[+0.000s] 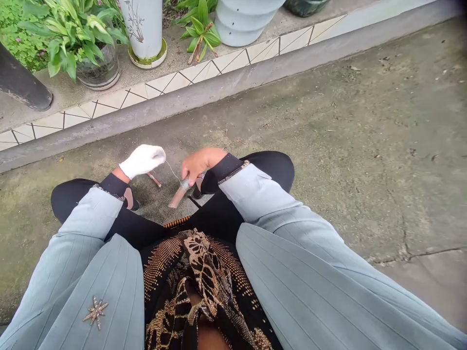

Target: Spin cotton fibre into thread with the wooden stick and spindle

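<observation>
My left hand (144, 160), in a white glove, is closed with its fingers pinched on one end of a thin pale wire (170, 168). From there the strand runs down to a short wooden stick (178, 197), where grey turns of it are wound. My bare right hand (202, 163) grips that stick around its upper, wound part; the lower end sticks out below the fingers, tilted. Just under the gloved hand is a thin reddish-brown stick (154, 180), its upper end hidden behind the glove. Whether the strand is metal or string is hard to make out.
My bent knees in black trousers frame both hands. Beyond lies a concrete floor (346, 146) and a low tiled ledge (204, 73). On the ledge stand a glass bowl with a leafy plant (98, 65), a white pot (144, 29) and a large ribbed pot (244, 19).
</observation>
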`<state>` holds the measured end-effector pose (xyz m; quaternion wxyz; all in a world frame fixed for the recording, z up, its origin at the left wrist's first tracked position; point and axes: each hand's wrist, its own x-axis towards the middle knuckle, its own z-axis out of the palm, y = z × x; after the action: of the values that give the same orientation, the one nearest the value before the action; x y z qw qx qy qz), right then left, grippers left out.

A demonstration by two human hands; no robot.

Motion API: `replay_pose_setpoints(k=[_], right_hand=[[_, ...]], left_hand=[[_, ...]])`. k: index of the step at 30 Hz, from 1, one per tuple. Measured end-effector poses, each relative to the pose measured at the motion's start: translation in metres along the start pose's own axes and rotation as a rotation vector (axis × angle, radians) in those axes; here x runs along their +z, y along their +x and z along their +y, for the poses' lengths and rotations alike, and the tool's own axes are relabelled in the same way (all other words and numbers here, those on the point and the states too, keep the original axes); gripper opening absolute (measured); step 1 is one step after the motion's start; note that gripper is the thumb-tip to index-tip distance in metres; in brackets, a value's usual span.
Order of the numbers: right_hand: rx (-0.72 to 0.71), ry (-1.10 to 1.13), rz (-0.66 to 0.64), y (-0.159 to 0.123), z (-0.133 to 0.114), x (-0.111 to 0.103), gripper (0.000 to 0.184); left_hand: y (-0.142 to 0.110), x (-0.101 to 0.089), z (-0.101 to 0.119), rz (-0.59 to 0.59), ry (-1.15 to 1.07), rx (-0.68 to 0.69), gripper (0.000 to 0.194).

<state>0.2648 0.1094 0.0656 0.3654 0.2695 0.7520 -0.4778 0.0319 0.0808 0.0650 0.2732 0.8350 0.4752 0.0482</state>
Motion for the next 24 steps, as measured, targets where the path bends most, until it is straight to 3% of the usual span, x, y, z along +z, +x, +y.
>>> replay_pose_setpoints(k=[3, 9, 13, 19, 24], right_hand=[[-0.212, 0.241, -0.01, -0.021, 0.005, -0.005, 0.03], [-0.385, 0.47, 0.073, -0.05, 0.009, -0.01, 0.04], [-0.484, 0.585, 0.251, -0.057, 0.014, -0.008, 0.04], [-0.765, 0.886, 0.682, -0.051, 0.019, -0.006, 0.055], [-0.828, 1.046, 0.812, -0.032, 0.016, -0.007, 0.061]], left_hand=[[0.006, 0.0, -0.006, 0.053, -0.183, -0.056, 0.028], [0.005, 0.006, -0.006, 0.158, -0.36, -0.105, 0.026], [0.006, 0.01, -0.011, 0.23, -0.438, -0.107, 0.026], [0.005, 0.009, -0.013, 0.233, -0.465, -0.103, 0.029], [0.004, 0.01, -0.002, 0.19, -0.481, -0.041, 0.034]])
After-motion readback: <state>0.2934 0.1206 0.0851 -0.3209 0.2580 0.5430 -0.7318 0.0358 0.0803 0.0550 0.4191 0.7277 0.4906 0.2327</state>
